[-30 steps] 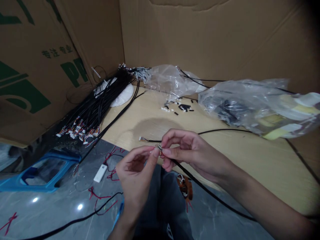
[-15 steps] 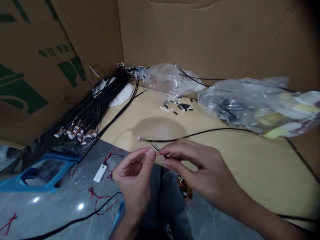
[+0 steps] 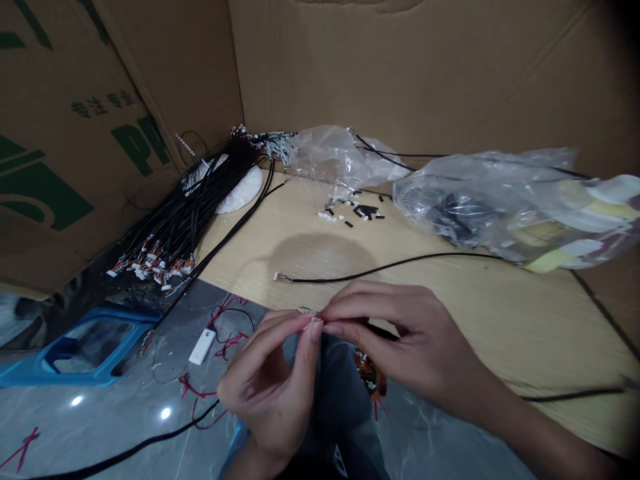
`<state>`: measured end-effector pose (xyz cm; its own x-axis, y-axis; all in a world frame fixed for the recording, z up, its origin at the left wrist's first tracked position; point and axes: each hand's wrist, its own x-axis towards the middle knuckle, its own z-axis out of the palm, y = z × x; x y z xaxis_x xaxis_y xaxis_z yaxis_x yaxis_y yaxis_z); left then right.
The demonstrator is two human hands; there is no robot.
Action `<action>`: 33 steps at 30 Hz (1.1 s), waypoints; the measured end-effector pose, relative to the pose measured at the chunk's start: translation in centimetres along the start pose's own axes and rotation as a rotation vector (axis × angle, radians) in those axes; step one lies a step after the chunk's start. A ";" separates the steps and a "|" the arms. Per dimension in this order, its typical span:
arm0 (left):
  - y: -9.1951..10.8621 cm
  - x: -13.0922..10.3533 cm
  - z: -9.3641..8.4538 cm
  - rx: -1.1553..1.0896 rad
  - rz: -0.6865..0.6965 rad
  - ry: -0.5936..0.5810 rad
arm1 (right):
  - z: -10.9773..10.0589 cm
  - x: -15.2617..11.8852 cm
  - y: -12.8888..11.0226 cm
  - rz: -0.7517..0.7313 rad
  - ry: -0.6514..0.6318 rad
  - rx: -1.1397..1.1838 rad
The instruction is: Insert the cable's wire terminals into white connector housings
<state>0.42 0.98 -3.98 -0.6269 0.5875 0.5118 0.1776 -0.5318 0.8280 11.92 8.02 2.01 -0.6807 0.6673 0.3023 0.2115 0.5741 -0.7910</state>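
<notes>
Close together at the table's near edge, both hands are pinched fingertip to fingertip. My left hand (image 3: 273, 390) is closed on a small white connector (image 3: 315, 319), mostly covered by thumb and forefinger. My right hand (image 3: 407, 333) pinches thin wires at the end of a black cable; a few pale wire tips (image 3: 305, 311) show above the fingers. How the wires sit against the connector is hidden. Just beyond the hands, a black cable (image 3: 375, 269) with a white plug (image 3: 277, 277) lies across the wooden table (image 3: 450, 303).
A bundle of black cables (image 3: 200, 200) lies at the left on a white pad (image 3: 243, 192). Small black and white pieces (image 3: 367, 212) are scattered near plastic bags (image 3: 450, 200). Cardboard walls (image 3: 400, 80) stand behind. A blue frame (image 3: 100, 367) and white box (image 3: 202, 347) are below left.
My left hand has shifted right and slightly down, bringing the connector against my right fingertips. The fanned wires visible before are now mostly hidden. The black cable under my right forearm has moved.
</notes>
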 end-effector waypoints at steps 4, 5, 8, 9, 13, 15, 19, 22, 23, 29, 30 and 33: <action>0.2 0.2 -0.1 0.003 0.020 0.006 | -0.9 1.2 -0.1 0.084 -0.092 0.079; 0.2 0.3 -0.1 0.001 0.030 0.011 | -1.0 1.4 -0.2 0.083 -0.098 0.086; 0.0 0.2 -0.2 0.000 0.087 0.019 | -1.1 1.7 -0.6 0.071 -0.124 0.112; -0.1 0.2 -0.3 0.003 0.117 0.015 | -1.1 1.8 -0.7 0.074 -0.142 0.115; -0.4 -0.1 -0.8 0.036 0.223 -0.032 | -1.0 1.3 -0.7 0.118 -0.236 0.106; -0.6 -0.3 -0.9 0.059 0.236 -0.045 | -0.7 0.9 -0.4 0.128 -0.251 0.116; -1.2 -0.8 -1.1 0.101 0.226 -0.034 | 0.1 0.5 0.4 0.186 -0.246 0.131; -1.7 -1.0 -1.1 0.110 0.204 -0.002 | 0.6 0.7 1.0 0.292 -0.282 0.229; -1.9 -1.1 -1.2 0.108 0.192 0.009 | 0.8 0.8 1.2 0.327 -0.286 0.266; -3.0 -0.8 -1.6 0.036 0.007 0.032 | 1.4 1.9 3.1 0.466 -0.346 0.394; -3.2 -0.6 -1.7 0.019 -0.057 0.027 | 1.5 2.2 3.6 0.483 -0.362 0.402; -3.5 0.2 -2.3 -0.027 -0.247 0.019 | 2.1 3.2 5.1 0.529 -0.384 0.416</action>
<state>-2.11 1.59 -7.31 -0.6631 0.6900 0.2902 -0.0028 -0.3899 0.9209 9.33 12.13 -2.22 -0.7742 0.5481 -0.3166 0.3468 -0.0511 -0.9365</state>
